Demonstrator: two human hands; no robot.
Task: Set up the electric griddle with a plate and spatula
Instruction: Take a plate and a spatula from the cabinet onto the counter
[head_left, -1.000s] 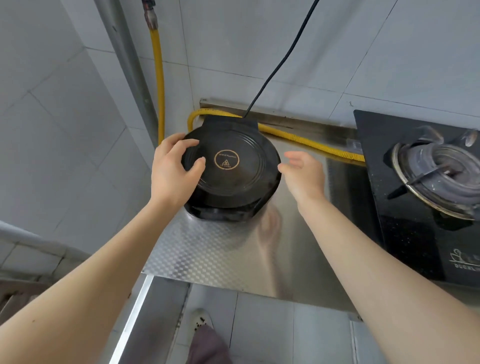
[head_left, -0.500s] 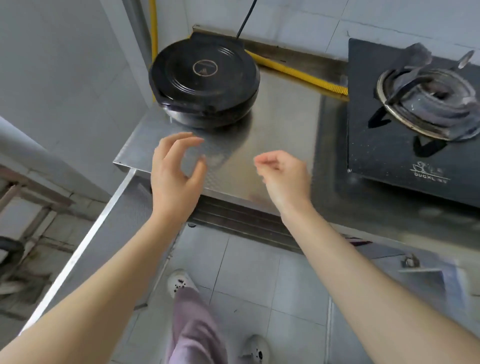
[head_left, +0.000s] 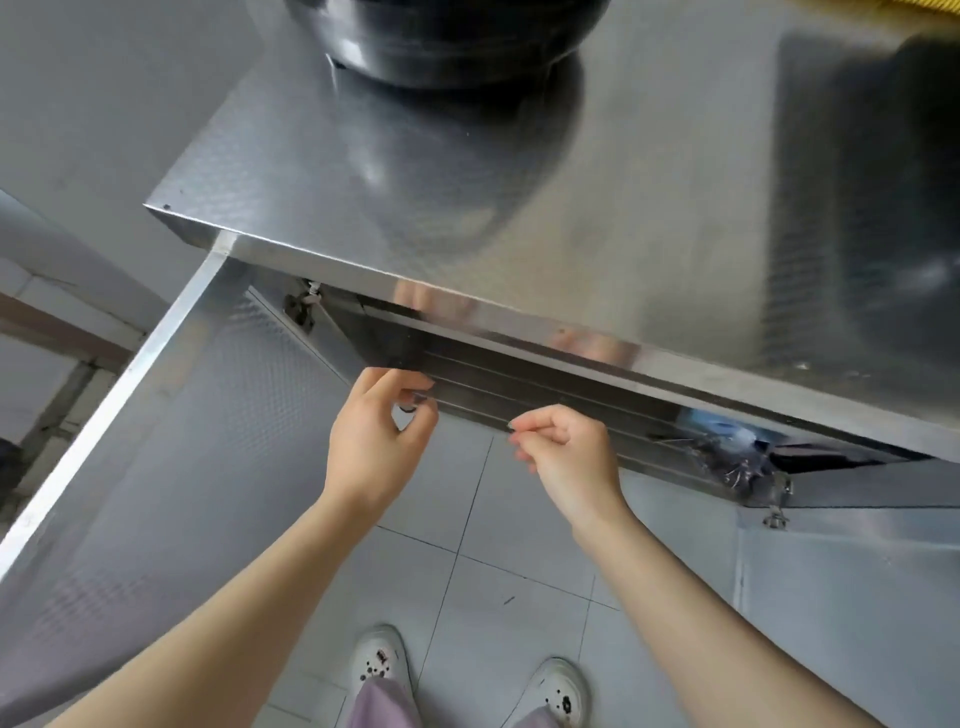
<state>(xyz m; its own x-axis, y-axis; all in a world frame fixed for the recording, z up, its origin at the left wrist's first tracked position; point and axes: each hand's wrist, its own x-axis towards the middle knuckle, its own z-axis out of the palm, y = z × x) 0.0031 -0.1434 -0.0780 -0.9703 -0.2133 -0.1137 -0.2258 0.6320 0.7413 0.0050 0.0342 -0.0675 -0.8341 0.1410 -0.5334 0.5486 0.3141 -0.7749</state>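
Note:
The black electric griddle (head_left: 447, 47) stands with its lid down at the back of the steel counter (head_left: 649, 218); only its lower part shows at the top edge. Both my hands hang below the counter's front edge, in front of the open cabinet. My left hand (head_left: 376, 436) has loosely curled fingers close to the wire rack (head_left: 530, 395) and holds nothing that I can make out. Beside it, my right hand (head_left: 569, 460) is also loosely curled and empty. No plate or spatula is in view.
The cabinet's left door (head_left: 171, 447) swings wide open towards me; the right door (head_left: 852, 561) is open too. A crumpled plastic bag (head_left: 727, 452) lies inside at the right. Grey floor tiles and my shoes (head_left: 379, 660) are below.
My head has tilted down and closer to the counter's edge. Both hands have dropped from above the counter to the cabinet opening under it; the stove has left the view.

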